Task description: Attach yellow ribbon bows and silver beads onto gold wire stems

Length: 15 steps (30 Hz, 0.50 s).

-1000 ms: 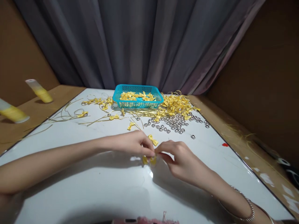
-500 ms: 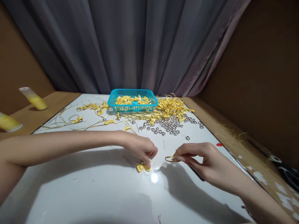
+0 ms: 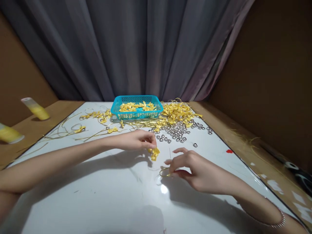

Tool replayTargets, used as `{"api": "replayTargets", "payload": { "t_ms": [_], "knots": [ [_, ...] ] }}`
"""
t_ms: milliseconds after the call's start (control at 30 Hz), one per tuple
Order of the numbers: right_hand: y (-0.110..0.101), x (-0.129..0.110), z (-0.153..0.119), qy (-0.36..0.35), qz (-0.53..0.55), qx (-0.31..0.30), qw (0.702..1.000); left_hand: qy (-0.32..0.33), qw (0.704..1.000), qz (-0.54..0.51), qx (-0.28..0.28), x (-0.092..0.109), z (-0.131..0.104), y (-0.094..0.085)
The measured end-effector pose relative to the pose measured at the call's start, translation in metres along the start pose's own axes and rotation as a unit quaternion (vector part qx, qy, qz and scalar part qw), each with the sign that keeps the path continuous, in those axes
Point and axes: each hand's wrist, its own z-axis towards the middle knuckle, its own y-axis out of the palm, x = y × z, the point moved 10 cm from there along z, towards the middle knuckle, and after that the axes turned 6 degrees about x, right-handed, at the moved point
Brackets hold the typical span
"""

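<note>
My left hand (image 3: 140, 140) is closed in a pinch on a yellow ribbon bow (image 3: 154, 154), which hangs from the fingertips above the white table. My right hand (image 3: 192, 169) is to its right, nearer me. Its thumb and a finger pinch a small gold cord loop (image 3: 164, 172), while other fingers stretch forward. Just beyond these fingertips, a thin needle-like line (image 3: 170, 152) lies on the table. Several silver teardrop-shaped pieces (image 3: 177, 130) are scattered farther back.
A blue basket (image 3: 136, 114) with yellow bows stands at the back. Beside it is a heap of yellow bows (image 3: 176, 112). Gold cords and loose bows (image 3: 112, 130) lie to the left. Two yellow ribbon spools (image 3: 39, 112) stand left of the white table (image 3: 97, 208).
My left hand has picked the yellow bow up off the table, moving it away from me. My right hand has come leftward with the gold loop, its forward fingers spreading.
</note>
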Motion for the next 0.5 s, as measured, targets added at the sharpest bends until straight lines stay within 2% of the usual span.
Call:
{"api": "replayTargets", "payload": {
  "t_ms": [133,233,367,500],
  "knots": [
    [-0.008,-0.008,0.009,-0.033,-0.036,0.002,0.999,-0.001,0.987,-0.137,0.087,0.001,-0.008,-0.016],
    [-0.019,-0.018,0.013,-0.057,-0.044,0.027,0.997,-0.009,0.945,-0.305,0.116,-0.006,-0.010,-0.014],
    [-0.035,-0.033,0.013,-0.094,-0.041,0.093,0.990,-0.023,0.853,-0.512,0.096,-0.012,-0.009,0.003],
    [-0.044,-0.039,0.013,-0.104,-0.003,0.143,0.984,-0.039,0.794,-0.606,0.026,-0.004,-0.009,0.025]
  ]
}}
